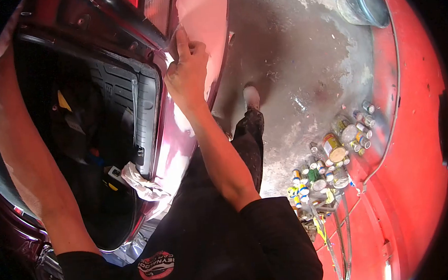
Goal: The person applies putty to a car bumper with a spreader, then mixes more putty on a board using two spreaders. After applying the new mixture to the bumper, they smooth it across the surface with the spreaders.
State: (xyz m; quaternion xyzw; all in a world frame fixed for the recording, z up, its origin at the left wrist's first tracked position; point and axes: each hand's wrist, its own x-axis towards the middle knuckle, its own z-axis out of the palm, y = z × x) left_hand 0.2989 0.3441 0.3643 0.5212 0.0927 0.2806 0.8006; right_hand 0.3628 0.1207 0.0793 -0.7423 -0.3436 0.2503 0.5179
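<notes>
While the arm reaches forward, right hand (187, 71) pressed to car panel (205, 19) edge, grip half-curled, hold unclear

Your right hand (187, 68) presses on the pale pink body panel (205, 14) at the rim of the open car boot (106, 110), index finger stretched upward. Your left forearm (28, 165) runs along the boot's other side, and your left hand is out of sight. A white rag (142, 182) lies on the boot's lip, and paint tins (331, 159) cluster on the concrete floor (291, 60) beside a red wall (416, 130).
</notes>
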